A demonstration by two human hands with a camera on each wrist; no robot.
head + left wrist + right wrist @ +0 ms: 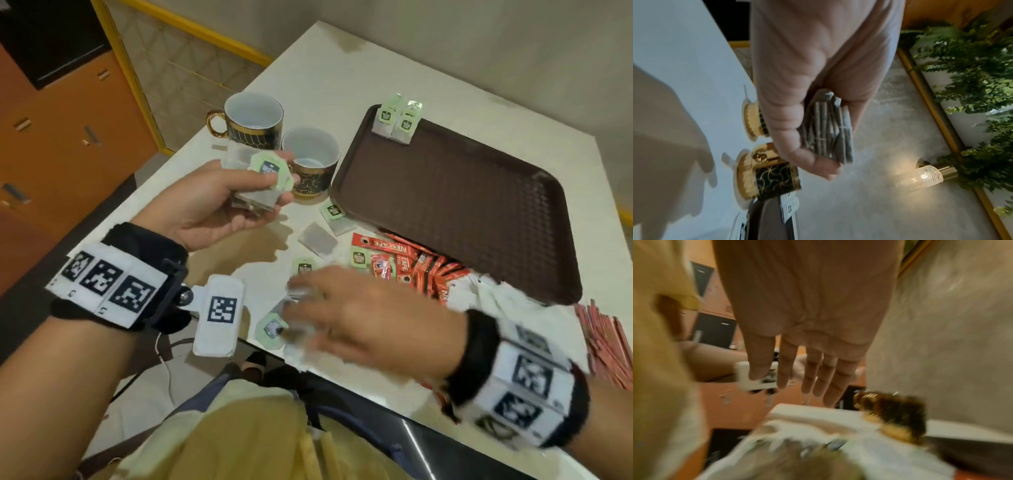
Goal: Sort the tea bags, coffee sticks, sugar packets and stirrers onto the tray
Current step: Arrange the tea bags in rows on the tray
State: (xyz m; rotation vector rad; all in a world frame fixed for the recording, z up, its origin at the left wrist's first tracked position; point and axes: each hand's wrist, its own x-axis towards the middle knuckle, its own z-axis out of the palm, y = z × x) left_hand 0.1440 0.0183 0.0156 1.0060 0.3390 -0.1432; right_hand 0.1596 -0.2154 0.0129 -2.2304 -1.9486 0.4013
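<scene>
- Your left hand (219, 202), palm up above the counter (308, 61), curls its fingers round a stack of tea bags (263, 181); the left wrist view shows several grey bags (828, 129) fanned edge-on in that grip.
- Your right hand (363, 315) hovers palm down, fingers straight and spread, over loose tea bags (274, 329) at the counter's near edge. It is blurred, and it holds nothing that I can see.
- 2 tea bags (397, 120) already lie at the far left corner of the brown tray (479, 219). More loose bags (334, 214) lie between the 2 mugs (310, 161) and the tray.
- Red coffee sticks (404, 263) are heaped against the tray's near rim, with white packets (486, 294) beside them and reddish sticks (606, 339) at the far right.
- To gather well, I judge you should pinch 1 bag at a time by its green tag and lay it flat on the left-hand stack.
- Keep that stack squared; the fanned bags look likely to slip.
- Mind the edge: bags near it could be swept off.
</scene>
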